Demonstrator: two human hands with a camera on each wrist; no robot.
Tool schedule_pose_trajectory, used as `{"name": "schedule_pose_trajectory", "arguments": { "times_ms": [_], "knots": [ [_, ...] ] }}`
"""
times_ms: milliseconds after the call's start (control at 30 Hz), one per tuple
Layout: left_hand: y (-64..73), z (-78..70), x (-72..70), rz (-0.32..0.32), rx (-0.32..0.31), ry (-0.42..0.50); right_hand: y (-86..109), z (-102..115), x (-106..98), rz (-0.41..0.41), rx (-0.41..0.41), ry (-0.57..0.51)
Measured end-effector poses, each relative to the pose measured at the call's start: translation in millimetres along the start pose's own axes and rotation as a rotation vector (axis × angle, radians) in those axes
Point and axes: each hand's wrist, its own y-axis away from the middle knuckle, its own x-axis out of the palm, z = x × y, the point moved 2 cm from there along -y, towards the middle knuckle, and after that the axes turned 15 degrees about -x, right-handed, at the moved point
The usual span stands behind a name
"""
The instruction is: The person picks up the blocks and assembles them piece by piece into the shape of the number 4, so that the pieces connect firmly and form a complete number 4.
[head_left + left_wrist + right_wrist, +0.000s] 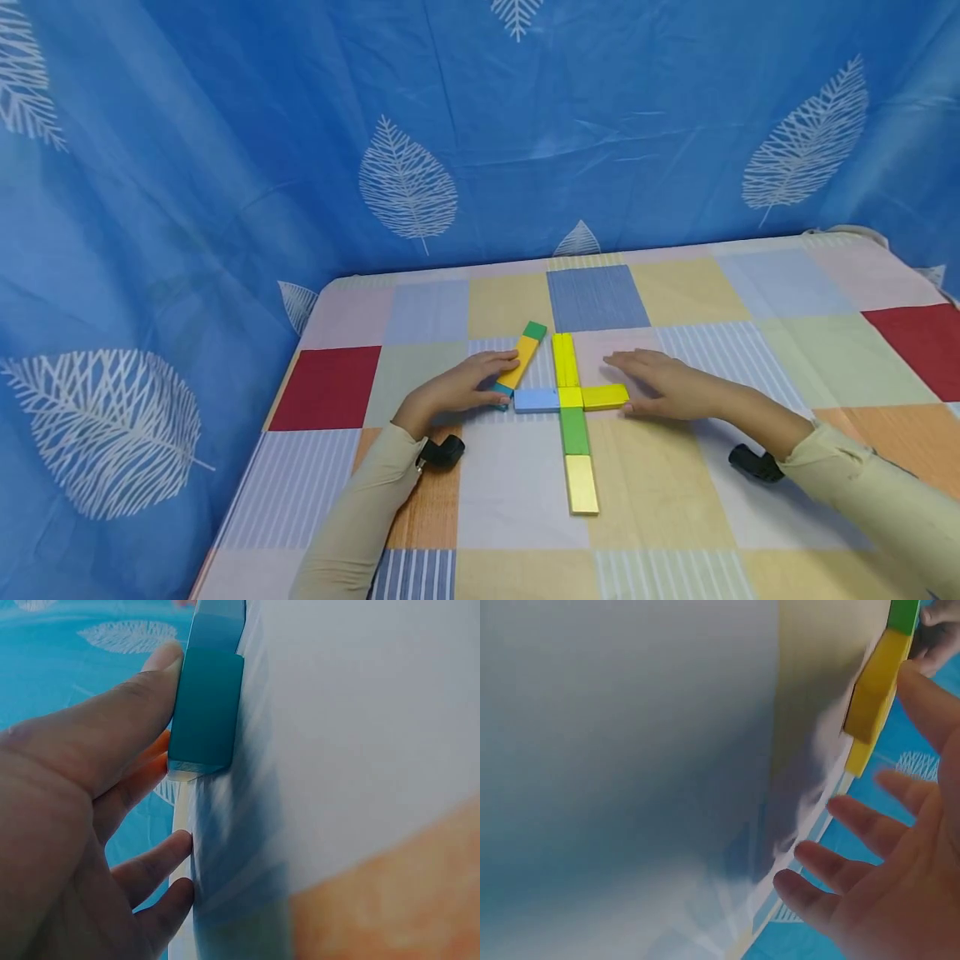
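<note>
On the patchwork cloth, coloured blocks lie in a cross: a light blue block (536, 402) on the left, a yellow block (604, 397) on the right. A small yellow block (570, 397) forms the centre. My left hand (468, 383) rests at a slanted row made of an orange block (522, 360), a green block (535, 331) and a teal block (502, 390). Its fingertips touch the orange block; in the left wrist view the thumb lies along a teal block face (206, 709). My right hand (671, 383) holds nothing, its fingers spread and thumb beside the right yellow block's end.
Upright yellow blocks (565, 360) form the cross's top; a green block (575, 431) and a pale gold block (581, 485) run down its stem. A blue curtain (525, 150) with white leaves hangs behind the table and along its left side.
</note>
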Motion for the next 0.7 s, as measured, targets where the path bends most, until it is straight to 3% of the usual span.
{"name": "schedule_pose_trajectory", "arguments": {
  "times_ms": [167, 700],
  "knots": [
    [1.6, 1.1, -1.3, -0.012, -0.005, 0.011, 0.3, 5.3, 2.0, -0.047, -0.080, 0.052],
    [-2.4, -4.6, -4.6, 0.030, -0.054, -0.041, -2.8, 5.3, 3.8, -0.048, -0.104, 0.076]
  ]
}}
